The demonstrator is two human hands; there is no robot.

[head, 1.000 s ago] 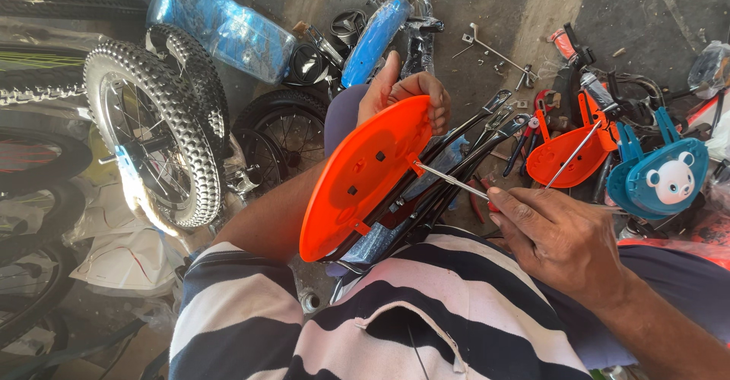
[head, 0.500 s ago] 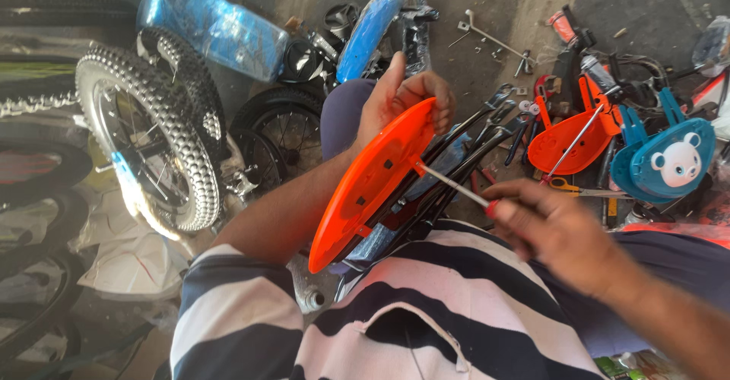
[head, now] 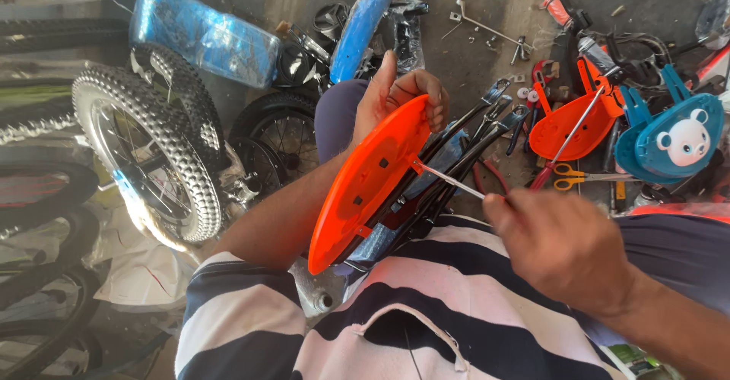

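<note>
Left hand point(head: 397, 97): fingers are curled over the upper rim of the orange plastic panel point(head: 366, 179), thumb raised along its back edge; the grasp is closed on the panel.
Right hand point(head: 564, 249): fingers are clenched around the handle end of a thin metal rod tool point(head: 450, 181); the handle itself is hidden inside the fist.
Tool contact: the tip of the rod is seen meeting the face of the orange panel near its right edge.
Panel position: held tilted on edge over the lap, between the two hands, just above the striped shirt point(head: 395, 311).
Panel material and shape: smooth glossy moulded plastic, elongated oval, with small rectangular slots in its face.
Behind the panel: black metal struts point(head: 487, 121) with silvered flattened ends are fanned out, touching the panel's back side.
Wheel point(head: 148, 156): knobbly pale tyre on a spoked chrome rim, lying to the left on the floor.
Blue mudguard point(head: 359, 30): glossy, curved, partly wrapped in clear film, above the left hand.
Second orange panel point(head: 563, 129): same shape, lying on the floor to the right.
Blue bear-faced part point(head: 673, 144): rounded plastic, beside the second panel.
Scissors point(head: 578, 175): yellow handles, lying near the second panel.
Floor point(head: 487, 68): bare grey concrete, scattered with small metal fittings.
</note>
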